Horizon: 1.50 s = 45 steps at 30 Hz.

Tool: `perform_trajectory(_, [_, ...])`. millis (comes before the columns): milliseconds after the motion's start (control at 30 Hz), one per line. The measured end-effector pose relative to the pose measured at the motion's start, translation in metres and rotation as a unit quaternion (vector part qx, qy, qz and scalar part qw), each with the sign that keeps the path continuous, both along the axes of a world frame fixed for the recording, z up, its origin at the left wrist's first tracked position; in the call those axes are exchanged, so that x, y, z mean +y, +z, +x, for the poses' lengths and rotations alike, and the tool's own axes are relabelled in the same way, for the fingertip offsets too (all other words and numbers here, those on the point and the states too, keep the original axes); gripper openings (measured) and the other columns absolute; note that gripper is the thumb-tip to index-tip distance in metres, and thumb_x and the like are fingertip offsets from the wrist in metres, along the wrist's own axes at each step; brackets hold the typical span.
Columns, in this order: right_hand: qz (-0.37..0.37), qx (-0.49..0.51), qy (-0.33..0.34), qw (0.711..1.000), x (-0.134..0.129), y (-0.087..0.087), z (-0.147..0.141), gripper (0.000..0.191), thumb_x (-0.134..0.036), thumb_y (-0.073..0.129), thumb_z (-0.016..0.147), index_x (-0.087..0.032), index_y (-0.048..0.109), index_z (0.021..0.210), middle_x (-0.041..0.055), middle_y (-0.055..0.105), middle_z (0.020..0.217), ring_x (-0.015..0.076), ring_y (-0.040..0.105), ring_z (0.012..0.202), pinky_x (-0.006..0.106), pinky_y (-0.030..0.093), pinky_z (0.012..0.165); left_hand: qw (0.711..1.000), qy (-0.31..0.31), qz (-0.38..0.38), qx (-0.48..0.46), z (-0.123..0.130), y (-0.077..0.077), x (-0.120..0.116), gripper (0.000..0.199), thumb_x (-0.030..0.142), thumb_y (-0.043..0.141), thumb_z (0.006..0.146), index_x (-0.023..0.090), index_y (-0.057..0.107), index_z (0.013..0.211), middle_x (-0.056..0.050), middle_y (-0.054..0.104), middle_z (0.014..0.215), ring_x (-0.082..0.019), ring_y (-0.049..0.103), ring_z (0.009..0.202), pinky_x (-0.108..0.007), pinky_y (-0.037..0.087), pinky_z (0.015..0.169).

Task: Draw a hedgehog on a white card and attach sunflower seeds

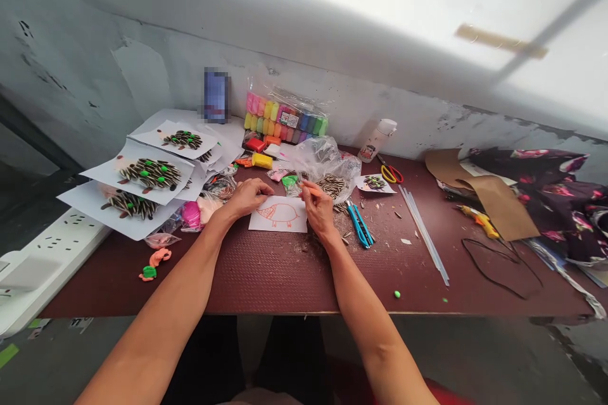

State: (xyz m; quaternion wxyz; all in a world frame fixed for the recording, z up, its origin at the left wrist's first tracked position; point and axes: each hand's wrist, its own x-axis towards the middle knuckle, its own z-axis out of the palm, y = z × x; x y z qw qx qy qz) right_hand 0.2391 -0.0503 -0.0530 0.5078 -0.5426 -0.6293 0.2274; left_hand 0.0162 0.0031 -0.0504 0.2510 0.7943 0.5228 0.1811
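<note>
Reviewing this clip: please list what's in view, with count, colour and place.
Seed-hedgehog pictures: three large, white sheets, overlapping left of the drawing
Drawing: one, orange on white, under the hands
Modelling clay pack: one, multicoloured, by the wall
Scissors: one pair, red and yellow handles, back right
Utility knife: one, blue, right of the drawing
Glue sticks: several, clear, right of the knife
Phone: one, blurred, back left
Left hand: one, resting on the drawing
Right hand: one, pinching an orange stick

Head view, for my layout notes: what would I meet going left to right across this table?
Power strip, seed cards, left hand, right hand with orange pen, blue cutter, glue sticks, floral cloth.
</note>
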Motion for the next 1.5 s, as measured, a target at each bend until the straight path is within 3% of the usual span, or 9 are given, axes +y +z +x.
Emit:
perform_trajectory(100, [0.01, 0.025, -0.014, 1.0, -0.004, 0.004, -0.002, 0.039, -0.051, 0.054, 0.096, -0.02, 0.075, 0.085, 0.012, 0.078, 0.106, 0.0238, 0.073, 0.094, 0.034, 0.054, 0.083, 1.0, 0.006, -0.007, -0.01, 0.0, 0.0, 0.0, 0.037, 0.022, 0.057, 0.079, 0.022, 0.081, 0.107, -0.006, 0.078, 0.11, -0.023, 0.068, 0.097, -0.034, 0.052, 0.087])
perform_trajectory(267, [-0.052, 0.095, 0.003, 0.994, -0.008, 0.011, -0.011, 0.033, -0.054, 0.061, 0.088, -0.021, 0.066, 0.086, 0.0041, 0.07, 0.073, 0.0177, 0.064, 0.062, 0.028, 0.049, 0.058, 1.0, 0.012, -0.007, -0.001, 0.002, 0.002, -0.001, 0.031, 0.028, 0.06, 0.08, 0.021, 0.081, 0.101, -0.006, 0.078, 0.106, -0.024, 0.068, 0.094, -0.035, 0.052, 0.086])
perform_trajectory(433, [-0.061, 0.049, 0.047, 0.996, -0.007, 0.02, -0.023, 0.034, -0.053, 0.064, 0.085, -0.024, 0.056, 0.069, -0.0024, 0.058, 0.059, 0.0126, 0.051, 0.051, 0.025, 0.04, 0.051, 1.0, 0.026, 0.009, 0.011, 0.006, 0.002, -0.001, 0.022, 0.031, 0.063, 0.081, 0.023, 0.08, 0.092, -0.006, 0.078, 0.104, -0.026, 0.068, 0.097, -0.038, 0.049, 0.089])
perform_trajectory(567, [-0.046, 0.042, 0.032, 0.998, -0.006, 0.019, -0.027, 0.036, -0.05, 0.064, 0.084, -0.024, 0.05, 0.063, -0.0043, 0.052, 0.053, 0.0115, 0.046, 0.049, 0.025, 0.037, 0.051, 0.999, 0.035, 0.012, 0.016, 0.01, 0.001, -0.001, 0.021, 0.03, 0.064, 0.08, 0.023, 0.079, 0.093, -0.006, 0.078, 0.103, -0.027, 0.068, 0.098, -0.04, 0.047, 0.091])
perform_trajectory(700, [-0.077, 0.092, 0.016, 0.993, -0.007, 0.01, -0.021, 0.038, -0.058, 0.058, 0.086, -0.023, 0.061, 0.074, -0.0024, 0.057, 0.056, 0.0135, 0.051, 0.05, 0.027, 0.041, 0.051, 0.999, 0.033, 0.023, 0.016, 0.013, 0.001, -0.002, 0.03, 0.026, 0.064, 0.079, 0.023, 0.078, 0.105, -0.006, 0.079, 0.102, -0.027, 0.068, 0.1, -0.042, 0.045, 0.095])
perform_trajectory(867, [-0.069, 0.09, 0.021, 0.993, -0.008, 0.005, -0.014, 0.046, -0.063, 0.056, 0.088, -0.022, 0.061, 0.07, 0.0, 0.06, 0.06, 0.0131, 0.053, 0.051, 0.027, 0.043, 0.052, 0.999, 0.017, 0.031, 0.019, 0.014, -0.001, -0.002, 0.022, 0.024, 0.059, 0.082, 0.023, 0.08, 0.091, -0.005, 0.079, 0.099, -0.026, 0.069, 0.099, -0.041, 0.044, 0.097])
perform_trajectory(1133, [-0.053, 0.045, 0.019, 0.997, -0.016, 0.006, -0.02, 0.035, -0.047, 0.056, 0.091, -0.023, 0.057, 0.066, -0.0003, 0.063, 0.059, 0.0139, 0.054, 0.053, 0.028, 0.045, 0.058, 1.0, 0.009, 0.02, -0.001, 0.01, -0.004, 0.0, 0.027, 0.025, 0.058, 0.082, 0.025, 0.082, 0.093, -0.003, 0.081, 0.097, -0.023, 0.07, 0.094, -0.038, 0.046, 0.097])
perform_trajectory(1500, [-0.036, -0.019, 0.051, 0.998, -0.018, 0.004, -0.025, 0.032, -0.042, 0.052, 0.093, -0.023, 0.058, 0.067, 0.0, 0.066, 0.062, 0.0141, 0.057, 0.054, 0.026, 0.044, 0.06, 1.0, 0.014, 0.016, 0.004, 0.011, -0.003, 0.0, 0.027, 0.023, 0.059, 0.081, 0.025, 0.083, 0.094, -0.003, 0.081, 0.098, -0.024, 0.071, 0.094, -0.037, 0.048, 0.093])
